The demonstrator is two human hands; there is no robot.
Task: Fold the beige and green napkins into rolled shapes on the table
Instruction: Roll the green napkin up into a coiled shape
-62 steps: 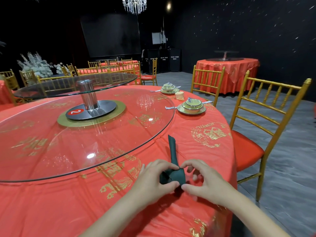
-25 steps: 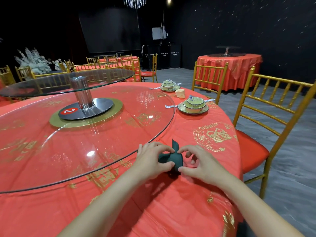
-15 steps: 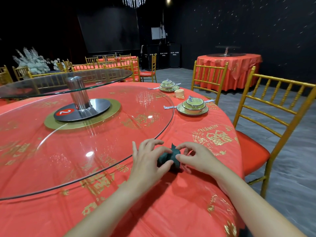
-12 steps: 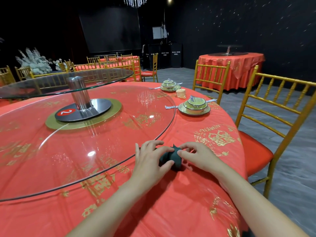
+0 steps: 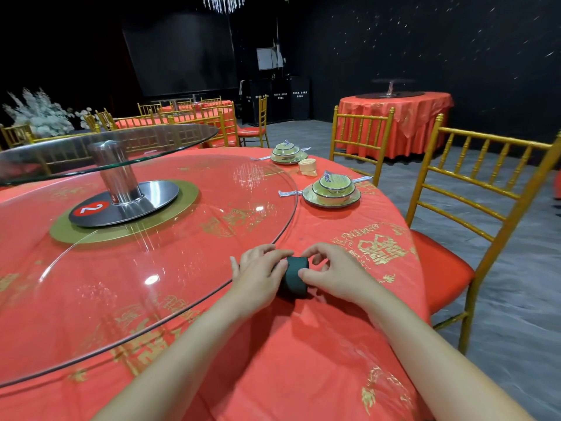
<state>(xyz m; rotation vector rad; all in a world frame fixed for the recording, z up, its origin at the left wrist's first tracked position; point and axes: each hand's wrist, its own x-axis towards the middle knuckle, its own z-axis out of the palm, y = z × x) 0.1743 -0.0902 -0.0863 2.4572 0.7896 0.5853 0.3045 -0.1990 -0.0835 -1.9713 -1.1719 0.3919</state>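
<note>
1. Pinching the green napkin [image 5: 296, 276] from both sides, the left hand [image 5: 258, 276] and right hand [image 5: 331, 275] had fingers curled onto it.
2. It sat on the red tablecloth [image 5: 303, 360], just off the glass turntable [image 5: 151, 268] rim, at its 4 o'clock.
3. Green looked fully rolled, with no loose tail seen; probably only setting down was left.
4. The beige napkin [image 5: 307, 167] stood rolled at 12 o'clock, between two bowl sets [image 5: 332, 189].
5. The green roll's axis seemed to run 9-to-3, ends hidden by the hands.
</note>
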